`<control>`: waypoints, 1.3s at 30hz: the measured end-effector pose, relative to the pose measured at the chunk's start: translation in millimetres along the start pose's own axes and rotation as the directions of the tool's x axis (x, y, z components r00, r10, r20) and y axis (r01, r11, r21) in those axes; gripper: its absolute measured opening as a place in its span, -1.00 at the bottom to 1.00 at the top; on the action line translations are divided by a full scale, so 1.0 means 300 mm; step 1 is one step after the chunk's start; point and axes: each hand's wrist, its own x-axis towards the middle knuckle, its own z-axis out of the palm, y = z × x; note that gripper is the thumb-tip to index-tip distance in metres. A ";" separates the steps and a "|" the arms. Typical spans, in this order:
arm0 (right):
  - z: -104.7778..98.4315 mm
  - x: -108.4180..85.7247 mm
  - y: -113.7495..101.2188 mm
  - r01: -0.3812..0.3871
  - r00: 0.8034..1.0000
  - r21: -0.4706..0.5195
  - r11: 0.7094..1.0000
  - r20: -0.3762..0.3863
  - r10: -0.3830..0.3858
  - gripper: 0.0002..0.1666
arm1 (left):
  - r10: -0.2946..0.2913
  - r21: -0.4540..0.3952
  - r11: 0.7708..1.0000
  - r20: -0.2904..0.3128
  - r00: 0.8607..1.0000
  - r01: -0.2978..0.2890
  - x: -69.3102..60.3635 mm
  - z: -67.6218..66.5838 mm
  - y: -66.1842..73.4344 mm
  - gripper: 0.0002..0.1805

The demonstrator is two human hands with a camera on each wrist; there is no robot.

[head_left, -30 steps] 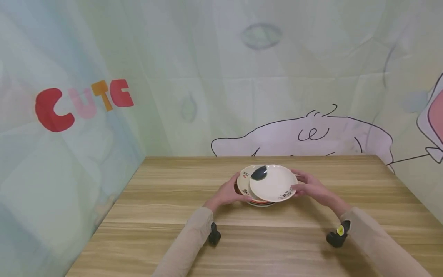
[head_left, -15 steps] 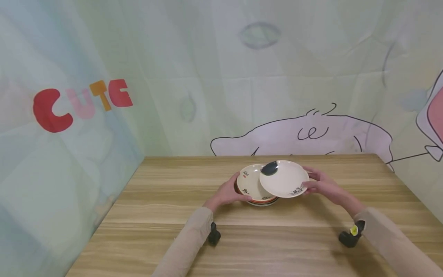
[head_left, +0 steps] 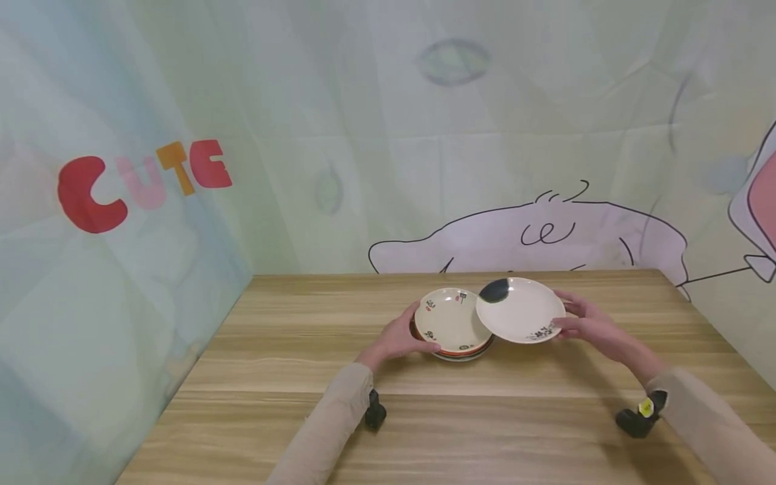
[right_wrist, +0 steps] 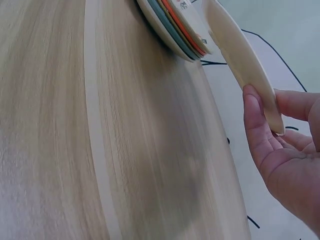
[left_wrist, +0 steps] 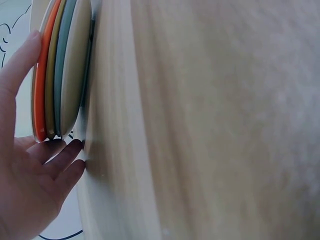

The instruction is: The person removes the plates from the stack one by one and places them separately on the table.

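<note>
White plate [head_left: 524, 310] and right hand [head_left: 597, 331] shifted rightward off plate stack [head_left: 450, 325]; left hand [head_left: 394, 337] unmoved, thumb and fingers gripping stack's left side. Right hand pinches plate's right rim, thumb against fingers, above table [head_left: 485, 424]. Plate round, alike along every axis; inner face towards head camera, dark patch far-left, small print near-right.

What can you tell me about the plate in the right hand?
The plate is round, shallow and off-white, glossy like ceramic, with a dark patch at one edge and a small dark print near the opposite rim. The right hand pinches its rim, holding it tilted above the table, right of a stack of plates.
</note>
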 end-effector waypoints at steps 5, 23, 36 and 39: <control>-0.024 -0.012 0.013 -0.003 1.000 -0.010 1.000 -0.017 0.003 -0.09 | -0.003 0.006 1.000 -0.002 1.000 0.003 -0.003 -0.002 0.002 0.19; -0.080 -0.054 0.067 -0.042 0.997 -0.015 0.999 -0.058 0.041 -0.08 | -0.013 0.006 1.000 -0.004 1.000 0.013 -0.005 -0.002 0.004 0.19; -0.065 -0.071 0.125 -0.050 0.994 0.038 0.998 -0.094 0.054 -0.10 | -0.029 -0.005 1.000 0.006 1.000 0.029 -0.012 -0.005 0.010 0.18; -0.060 -0.071 0.134 -0.066 0.993 0.041 0.997 -0.097 0.070 -0.10 | -0.029 -0.005 1.000 0.005 1.000 0.029 -0.013 -0.005 0.011 0.18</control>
